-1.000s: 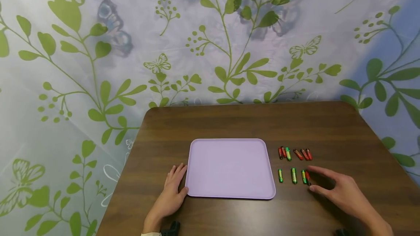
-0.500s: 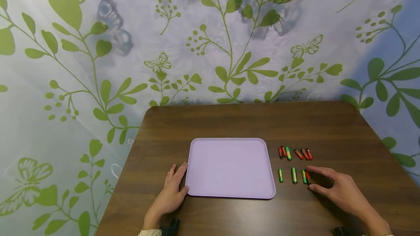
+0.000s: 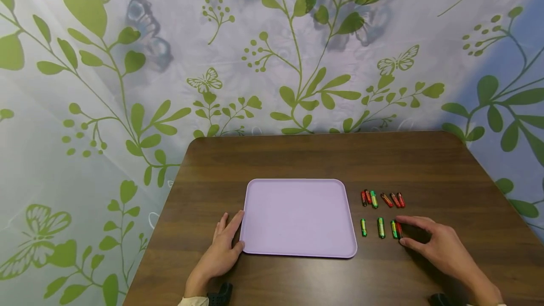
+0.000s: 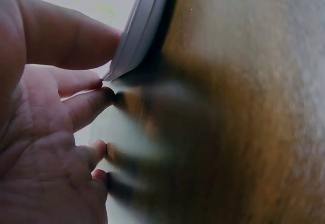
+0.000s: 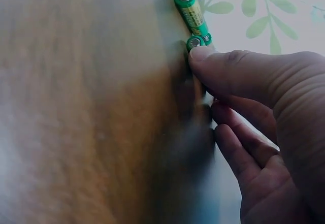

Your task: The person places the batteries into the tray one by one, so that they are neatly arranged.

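A pale purple tray (image 3: 299, 217) lies flat on the wooden table. My left hand (image 3: 218, 254) rests at its left edge with fingers extended, the thumb against the rim (image 4: 144, 26). To the right of the tray, my right hand (image 3: 444, 247) pinches a red battery (image 3: 398, 229) lengthwise between thumb and index finger. A green battery (image 3: 394, 229) lies right beside it, and in the right wrist view the thumb tip overlaps a green battery end (image 5: 195, 42). The red battery is hidden there by the thumb.
Further left in the front row lie two green batteries, a larger one (image 3: 381, 227) and a smaller one (image 3: 363, 227). Behind them is a row of several red batteries (image 3: 386, 200) and one green battery (image 3: 373, 199). A leaf-patterned cloth (image 3: 238, 60) hangs behind the table (image 3: 314, 155).
My right hand has shifted very slightly left, its thumb and index finger drawing a little closer over the red battery. The left hand and tray stay in place.
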The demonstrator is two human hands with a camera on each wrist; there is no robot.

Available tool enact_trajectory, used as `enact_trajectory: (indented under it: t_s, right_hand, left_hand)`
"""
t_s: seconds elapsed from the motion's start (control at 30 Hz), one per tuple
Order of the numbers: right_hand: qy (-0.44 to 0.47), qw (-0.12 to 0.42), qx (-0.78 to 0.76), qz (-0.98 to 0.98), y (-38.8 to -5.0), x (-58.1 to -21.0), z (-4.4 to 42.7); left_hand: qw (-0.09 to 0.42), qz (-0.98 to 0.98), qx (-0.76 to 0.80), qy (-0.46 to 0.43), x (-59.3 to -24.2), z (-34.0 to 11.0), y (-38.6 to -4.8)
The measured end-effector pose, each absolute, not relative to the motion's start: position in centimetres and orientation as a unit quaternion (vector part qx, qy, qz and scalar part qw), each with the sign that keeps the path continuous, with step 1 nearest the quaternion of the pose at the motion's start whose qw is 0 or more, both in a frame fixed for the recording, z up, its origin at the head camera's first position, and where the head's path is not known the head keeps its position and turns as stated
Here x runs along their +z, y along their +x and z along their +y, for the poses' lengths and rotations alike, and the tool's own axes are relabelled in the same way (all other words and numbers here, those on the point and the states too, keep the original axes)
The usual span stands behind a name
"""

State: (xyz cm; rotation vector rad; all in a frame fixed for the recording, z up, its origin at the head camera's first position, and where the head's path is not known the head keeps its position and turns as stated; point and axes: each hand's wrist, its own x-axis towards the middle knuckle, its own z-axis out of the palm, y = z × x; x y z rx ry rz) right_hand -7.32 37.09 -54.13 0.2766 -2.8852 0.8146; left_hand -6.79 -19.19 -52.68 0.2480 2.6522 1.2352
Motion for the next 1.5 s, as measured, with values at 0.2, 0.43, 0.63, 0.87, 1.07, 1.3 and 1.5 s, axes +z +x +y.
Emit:
enact_trajectory:
  t_s: [0.2, 0.43, 0.63, 0.87, 1.07, 1.3, 1.5]
  right_hand:
    - [0.081, 0.072, 0.296, -0.949, -7.5, -53.1, 37.0]
    - [0.124, 0.109, 0.393, -0.905, -7.8, -51.5, 34.4]
    - [0.151, 0.105, 0.427, -0.885, -8.9, -50.1, 31.4]
    - [0.185, 0.103, 0.445, -0.870, -10.9, -49.1, 27.9]
    - [0.180, 0.087, 0.420, -0.885, -12.3, -49.0, 24.6]
    - [0.195, 0.103, 0.426, -0.878, -13.7, -49.0, 20.2]
    - [0.228, 0.103, 0.443, -0.861, -15.0, -48.8, 16.1]
  left_hand:
    - [0.097, 0.897, 0.423, 0.090, -52.6, -19.1, -6.6]
    - [0.089, 0.894, 0.431, 0.090, -52.3, -19.1, -6.4]
    - [0.073, 0.878, 0.462, 0.102, -52.8, -19.3, -6.3]
    - [0.067, 0.882, 0.456, 0.097, -53.9, -19.5, -6.3]
    - [0.058, 0.872, 0.470, 0.125, -54.0, -19.6, -6.2]
    - [0.092, 0.889, 0.439, 0.094, -52.7, -19.0, -6.1]
    - [0.099, 0.895, 0.427, 0.088, -52.9, -19.0, -6.3]
